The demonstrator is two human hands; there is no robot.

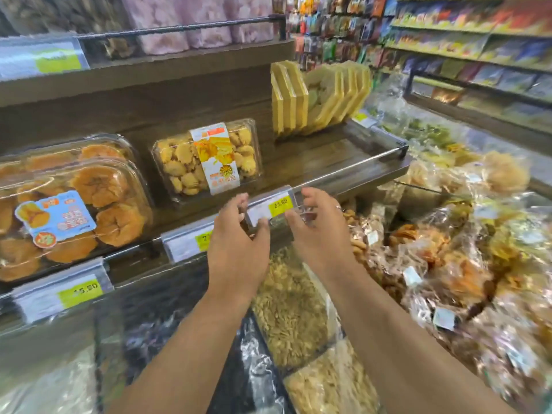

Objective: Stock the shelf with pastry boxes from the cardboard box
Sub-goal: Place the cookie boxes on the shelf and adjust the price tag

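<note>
Both your hands are empty with fingers spread — left hand (239, 231) and right hand (316, 225) hover at the shelf (328, 156) rail by the price tag (273, 209). Pastry box (207, 159) stands tilted, label out, so shoppers read it. Cardboard box not in view.

this is a food shop aisle: a dark wooden display shelf (313, 162) carries clear plastic clamshell boxes of golden pastries with printed paper labels (209, 159), and clear plastic price-tag holders with yellow-green price stickers (276, 206) are clipped along its front rail. below it lie heaps of transparent bags of fried snacks with small white tags (448, 264), and across the aisle long yellow-edged shelves (478, 31) are packed with rows of colourful packets.
</note>
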